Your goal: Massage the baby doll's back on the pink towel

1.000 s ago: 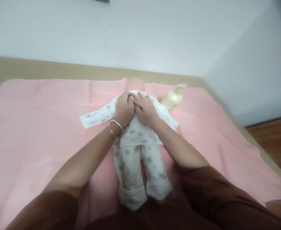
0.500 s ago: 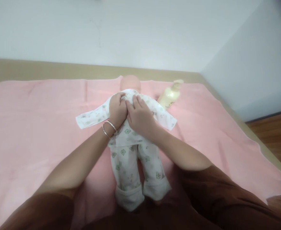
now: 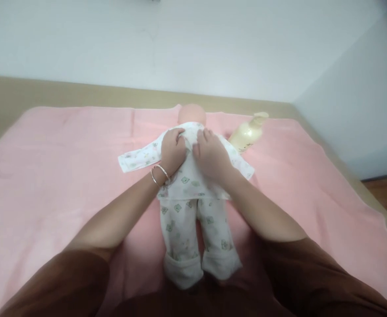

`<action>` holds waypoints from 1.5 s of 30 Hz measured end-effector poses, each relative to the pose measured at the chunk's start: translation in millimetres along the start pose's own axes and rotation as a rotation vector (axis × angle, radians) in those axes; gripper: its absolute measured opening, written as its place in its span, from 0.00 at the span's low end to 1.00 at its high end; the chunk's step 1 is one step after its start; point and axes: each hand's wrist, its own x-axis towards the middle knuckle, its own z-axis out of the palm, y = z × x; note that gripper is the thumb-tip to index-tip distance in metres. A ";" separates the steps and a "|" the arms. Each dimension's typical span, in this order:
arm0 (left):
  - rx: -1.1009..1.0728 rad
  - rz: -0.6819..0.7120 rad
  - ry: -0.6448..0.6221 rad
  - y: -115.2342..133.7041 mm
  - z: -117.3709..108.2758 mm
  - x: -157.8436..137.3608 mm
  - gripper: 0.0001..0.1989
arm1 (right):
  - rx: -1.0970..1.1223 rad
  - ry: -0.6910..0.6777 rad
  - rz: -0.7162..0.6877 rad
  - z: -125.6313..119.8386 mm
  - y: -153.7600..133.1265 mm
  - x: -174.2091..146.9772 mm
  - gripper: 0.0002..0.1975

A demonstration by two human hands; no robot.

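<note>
- One doll [image 3: 193, 188] lies in the middle of one pink blanket [image 3: 64, 176], its single head [image 3: 192, 113] pointing away from the person.
- It wears one white printed shirt [image 3: 185, 181], two sleeves stretched outward, and one pair of printed trousers [image 3: 180, 220] with two turned-up cuffs [image 3: 183, 270].
- Two hands rest at the doll's upper trunk, a narrow gap between them.
- The left hand [image 3: 173, 149] has bent fingers on the shirt; I cannot tell whether they pinch cloth.
- The right hand [image 3: 211, 154] is blurred, fingers loosely bent; whether it grips cloth, I cannot tell.
- Bangle [image 3: 153, 176] on the left wrist: one or two rings, unclear.
- One pale yellow pump bottle [image 3: 246, 137] sits just beyond the doll's right-hand sleeve in view.
</note>
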 end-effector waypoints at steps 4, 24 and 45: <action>-0.031 -0.021 0.007 -2.2 0.2 0.3 0.17 | 0.039 -0.072 -0.209 -2.9 -18.3 -13.7 0.29; -0.032 -0.023 0.009 -5.1 -0.2 -0.6 0.18 | 0.089 -0.055 -0.116 6.4 -24.4 -18.7 0.29; 0.195 0.178 -0.147 26.3 6.0 -28.1 0.26 | 0.189 -0.056 0.136 9.3 30.0 23.4 0.31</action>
